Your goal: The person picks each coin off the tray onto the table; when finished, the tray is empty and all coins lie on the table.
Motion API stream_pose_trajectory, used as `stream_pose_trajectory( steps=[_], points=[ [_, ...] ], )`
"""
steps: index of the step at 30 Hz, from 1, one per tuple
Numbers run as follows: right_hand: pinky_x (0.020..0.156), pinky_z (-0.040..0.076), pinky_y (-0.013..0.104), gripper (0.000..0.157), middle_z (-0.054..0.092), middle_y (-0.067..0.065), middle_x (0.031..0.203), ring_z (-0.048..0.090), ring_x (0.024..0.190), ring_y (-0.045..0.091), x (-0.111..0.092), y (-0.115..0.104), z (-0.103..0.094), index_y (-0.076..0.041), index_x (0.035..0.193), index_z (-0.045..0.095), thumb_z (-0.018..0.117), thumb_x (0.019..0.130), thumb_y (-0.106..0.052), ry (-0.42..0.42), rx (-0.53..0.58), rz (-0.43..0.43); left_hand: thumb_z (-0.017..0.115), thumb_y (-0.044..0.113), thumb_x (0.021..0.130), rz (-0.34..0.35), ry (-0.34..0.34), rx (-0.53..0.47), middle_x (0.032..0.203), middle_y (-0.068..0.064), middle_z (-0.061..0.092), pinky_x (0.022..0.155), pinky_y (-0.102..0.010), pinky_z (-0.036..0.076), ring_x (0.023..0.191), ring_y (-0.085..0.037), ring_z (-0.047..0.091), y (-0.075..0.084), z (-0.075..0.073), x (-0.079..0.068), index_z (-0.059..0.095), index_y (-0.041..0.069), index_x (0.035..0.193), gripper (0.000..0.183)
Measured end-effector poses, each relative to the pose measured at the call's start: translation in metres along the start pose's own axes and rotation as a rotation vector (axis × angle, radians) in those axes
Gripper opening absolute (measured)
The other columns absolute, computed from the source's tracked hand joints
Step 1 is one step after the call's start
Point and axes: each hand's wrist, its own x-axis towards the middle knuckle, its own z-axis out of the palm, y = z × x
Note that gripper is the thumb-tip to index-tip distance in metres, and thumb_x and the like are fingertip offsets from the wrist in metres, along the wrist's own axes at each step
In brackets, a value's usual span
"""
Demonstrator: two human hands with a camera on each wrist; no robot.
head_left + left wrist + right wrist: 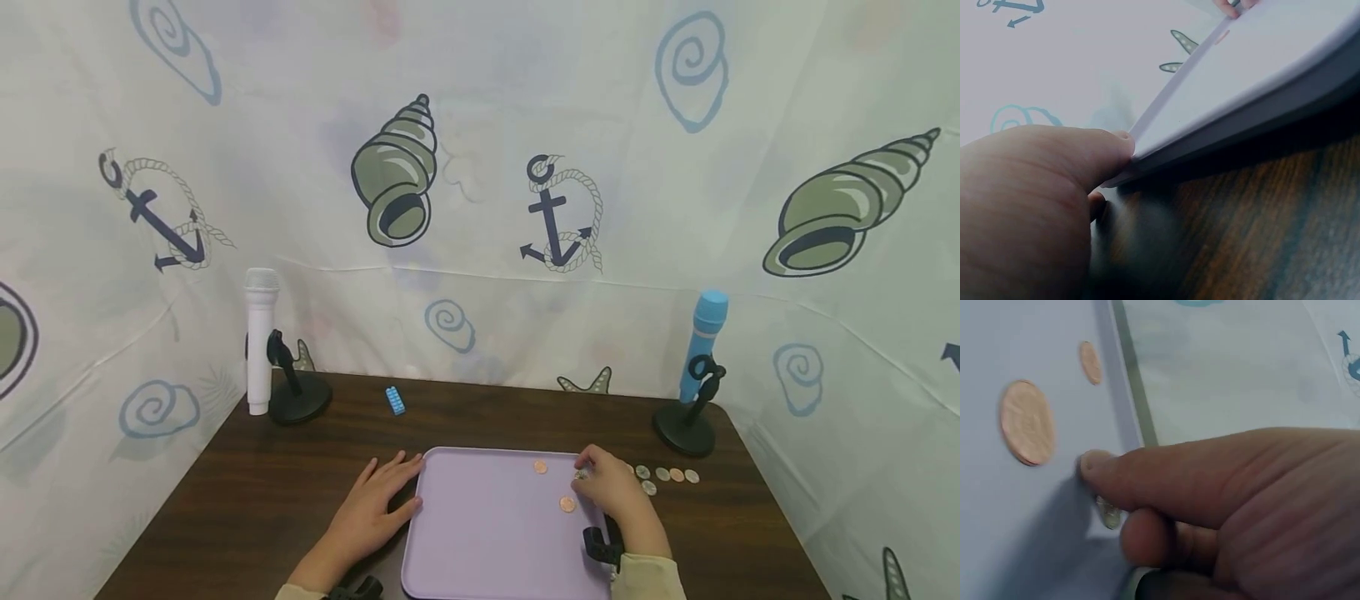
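Observation:
A lavender tray (502,533) lies on the dark wooden table. My left hand (371,512) spreads its fingers at the tray's left edge, the thumb (1107,147) touching the rim. At the upper right corner of the tray, my right hand (611,487) bends thumb and fingers around a small silver coin (1109,514), partly hidden behind the thumb (1141,478). Close by in the tray lie two copper coins, one nearer coin (567,504) and one farther coin (540,467).
Right of the tray, several loose coins (662,474) lie on the table. A white microphone (260,342) on a black stand is at the back left, a blue microphone (703,342) on another stand at the back right. Behind the tray lies a small blue block (395,401). Patterned cloth surrounds the table.

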Motion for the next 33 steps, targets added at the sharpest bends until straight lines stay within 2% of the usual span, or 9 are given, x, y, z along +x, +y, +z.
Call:
stream_pose_trajectory(
  steps=[4, 10, 15, 19, 22, 25, 28, 30, 33],
  points=[
    [0.082, 0.059, 0.051, 0.022, 0.075, 0.010, 0.106, 0.066, 0.092, 0.027, -0.002, -0.001, -0.004, -0.012, 0.112, 0.071, 0.081, 0.092, -0.011, -0.006, -0.007, 0.012, 0.071, 0.047, 0.104, -0.003, -0.004, 0.001, 0.170, 0.005, 0.050, 0.135, -0.070, 0.012, 0.165, -0.029, 0.038, 0.001, -0.002, -0.001, 0.054, 0.025, 0.163, 0.064],
    [0.070, 0.049, 0.037, 0.020, 0.066, 0.006, 0.089, 0.060, 0.083, 0.024, -0.004, -0.002, -0.005, -0.009, 0.108, 0.069, 0.080, 0.092, -0.011, -0.019, 0.023, 0.019, 0.073, 0.044, 0.103, 0.012, 0.030, 0.010, 0.168, 0.004, 0.053, 0.135, -0.070, 0.015, 0.163, -0.030, 0.041, 0.002, -0.001, -0.002, 0.056, 0.024, 0.161, 0.063],
    [0.062, 0.044, 0.033, 0.017, 0.059, 0.005, 0.078, 0.057, 0.074, 0.022, -0.006, -0.003, -0.004, -0.010, 0.091, 0.066, 0.082, 0.089, -0.009, -0.031, 0.033, -0.010, 0.071, 0.045, 0.104, 0.021, 0.038, 0.015, 0.168, 0.004, 0.054, 0.134, -0.071, 0.016, 0.162, -0.032, 0.043, 0.004, -0.001, -0.002, 0.057, 0.024, 0.161, 0.062],
    [0.059, 0.042, 0.033, 0.015, 0.056, 0.004, 0.076, 0.055, 0.071, 0.021, -0.005, 0.002, -0.002, -0.013, 0.089, 0.067, 0.082, 0.091, -0.012, -0.031, 0.093, -0.045, 0.071, 0.046, 0.104, 0.024, 0.037, 0.023, 0.167, 0.004, 0.054, 0.134, -0.071, 0.017, 0.162, -0.031, 0.043, 0.005, 0.000, -0.002, 0.057, 0.024, 0.160, 0.062],
    [0.061, 0.043, 0.032, 0.011, 0.060, 0.003, 0.077, 0.056, 0.074, 0.021, -0.001, 0.007, 0.001, -0.015, 0.094, 0.070, 0.081, 0.096, -0.018, -0.004, 0.220, -0.045, 0.072, 0.045, 0.104, 0.023, 0.031, 0.021, 0.168, 0.004, 0.053, 0.134, -0.070, 0.016, 0.163, -0.031, 0.042, 0.003, 0.001, -0.002, 0.057, 0.024, 0.161, 0.062],
    [0.062, 0.045, 0.029, 0.009, 0.064, 0.004, 0.085, 0.056, 0.078, 0.020, 0.000, 0.015, 0.003, -0.014, 0.102, 0.073, 0.077, 0.101, -0.022, 0.038, 0.427, -0.021, 0.071, 0.045, 0.104, 0.010, 0.018, 0.010, 0.169, 0.005, 0.052, 0.135, -0.068, 0.014, 0.164, -0.029, 0.040, 0.002, 0.002, -0.002, 0.056, 0.025, 0.162, 0.063],
    [0.056, 0.043, 0.025, 0.016, 0.064, 0.004, 0.089, 0.052, 0.069, 0.016, -0.004, 0.026, 0.004, -0.010, 0.111, 0.071, 0.076, 0.104, -0.023, 0.091, 0.661, -0.019, 0.071, 0.046, 0.104, -0.008, -0.002, 0.001, 0.171, 0.006, 0.049, 0.137, -0.066, 0.011, 0.166, -0.027, 0.037, 0.002, 0.000, -0.002, 0.054, 0.025, 0.163, 0.064],
    [0.050, 0.039, 0.024, 0.022, 0.064, 0.006, 0.089, 0.048, 0.060, 0.013, -0.008, 0.035, 0.003, -0.005, 0.115, 0.069, 0.075, 0.105, -0.024, 0.140, 0.785, -0.047, 0.071, 0.046, 0.104, -0.009, -0.004, 0.002, 0.171, 0.006, 0.049, 0.137, -0.066, 0.011, 0.166, -0.027, 0.036, 0.002, -0.001, -0.002, 0.054, 0.025, 0.163, 0.065],
    [0.047, 0.037, 0.023, 0.030, 0.063, 0.004, 0.086, 0.043, 0.053, 0.010, -0.016, 0.047, 0.000, 0.002, 0.117, 0.066, 0.074, 0.106, -0.025, 0.226, 0.890, -0.086, 0.072, 0.044, 0.104, 0.003, 0.013, 0.003, 0.170, 0.004, 0.051, 0.136, -0.067, 0.013, 0.165, -0.029, 0.038, 0.003, -0.001, -0.003, 0.055, 0.024, 0.162, 0.064]
  ],
)
